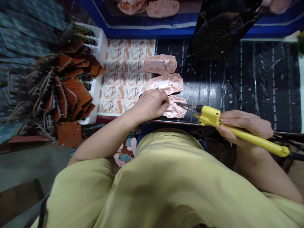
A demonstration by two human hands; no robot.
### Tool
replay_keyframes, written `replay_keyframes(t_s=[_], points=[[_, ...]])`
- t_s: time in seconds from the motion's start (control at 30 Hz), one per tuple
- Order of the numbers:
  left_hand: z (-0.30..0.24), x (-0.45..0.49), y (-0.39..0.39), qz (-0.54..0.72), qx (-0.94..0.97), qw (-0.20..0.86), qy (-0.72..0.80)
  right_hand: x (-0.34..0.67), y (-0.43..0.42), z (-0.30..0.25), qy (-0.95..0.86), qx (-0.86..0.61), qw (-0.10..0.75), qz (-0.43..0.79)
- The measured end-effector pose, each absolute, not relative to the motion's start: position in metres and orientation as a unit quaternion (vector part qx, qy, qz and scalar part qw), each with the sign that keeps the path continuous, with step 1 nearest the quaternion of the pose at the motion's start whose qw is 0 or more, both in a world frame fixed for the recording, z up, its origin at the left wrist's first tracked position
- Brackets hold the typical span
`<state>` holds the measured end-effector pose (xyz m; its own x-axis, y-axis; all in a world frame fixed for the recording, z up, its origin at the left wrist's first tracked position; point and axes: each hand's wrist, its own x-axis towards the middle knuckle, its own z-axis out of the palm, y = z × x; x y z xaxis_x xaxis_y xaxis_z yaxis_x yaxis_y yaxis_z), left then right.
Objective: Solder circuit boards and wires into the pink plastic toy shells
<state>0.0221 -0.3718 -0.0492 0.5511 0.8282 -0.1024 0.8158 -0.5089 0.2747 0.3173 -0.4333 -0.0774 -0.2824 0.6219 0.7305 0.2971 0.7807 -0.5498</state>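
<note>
Head view — right hand (244,126) holds soldering iron (237,131) at pink shell (175,110).

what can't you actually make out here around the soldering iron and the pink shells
Head view only:
- Where the soldering iron tip meets the nearest pink shell: too small to tell.
- What the left hand pinches: hidden by its fingers.
- The iron's cord: cut off at the right edge.
- Lap parts: mostly hidden by the arm and the shirt.
- Print on the label sheet: too small.

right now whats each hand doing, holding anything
Left hand: fingers curled, pinching at the nearest pink plastic shell on the bench.
Right hand: closed around the yellow soldering iron.
</note>
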Motion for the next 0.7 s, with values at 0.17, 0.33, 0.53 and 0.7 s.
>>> replay_keyframes(t_s=[0.17, 0.33, 0.53, 0.7], points=[[-0.051, 0.021, -0.372, 0.026, 0.87, 0.148, 0.47, 0.316, -0.435, -0.078, -0.797, -0.29, 0.509, 0.147], [-0.049, 0.022, -0.372, 0.015, 0.871, 0.147, 0.468, 0.312, -0.432, -0.074, -0.812, -0.288, 0.487, 0.145], [-0.047, 0.023, -0.373, 0.012, 0.872, 0.148, 0.467, 0.325, -0.433, -0.074, -0.788, -0.287, 0.525, 0.146], [-0.046, 0.023, -0.373, 0.013, 0.874, 0.141, 0.465, 0.328, -0.435, -0.079, -0.776, -0.281, 0.547, 0.139]])
